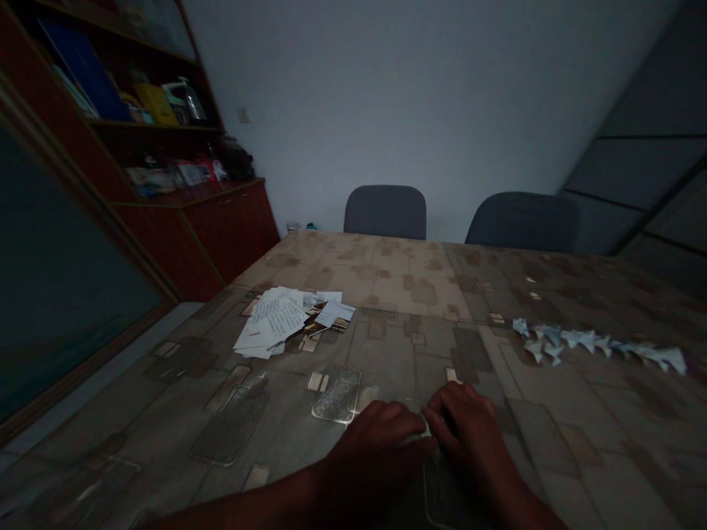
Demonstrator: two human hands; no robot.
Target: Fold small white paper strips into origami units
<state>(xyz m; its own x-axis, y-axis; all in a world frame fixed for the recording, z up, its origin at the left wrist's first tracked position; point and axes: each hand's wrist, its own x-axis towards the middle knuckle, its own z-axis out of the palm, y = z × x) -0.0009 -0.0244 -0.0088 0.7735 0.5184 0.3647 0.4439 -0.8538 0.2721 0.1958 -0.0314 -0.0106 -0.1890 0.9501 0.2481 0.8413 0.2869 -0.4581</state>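
My left hand (381,434) and my right hand (464,419) meet low in the middle, just above the table near its close side. Their fingers are closed together on a small folded piece of paper (424,427). Only its pale edge shows between the fingertips; the rest is hidden. Beyond my left hand lies a loose pile of paper sheets (273,320), some printed with text, some with pictures. Off to the right, several small folded paper pieces (585,341) with pointed corners sit in an uneven row.
A patterned cloth covers the table (387,272). Two grey chairs, one nearer the middle (385,211) and one to the right (522,218), stand at the far side before a pale wall. A red-brown cabinet (232,228) with filled shelves stands at the left. The room is dim.
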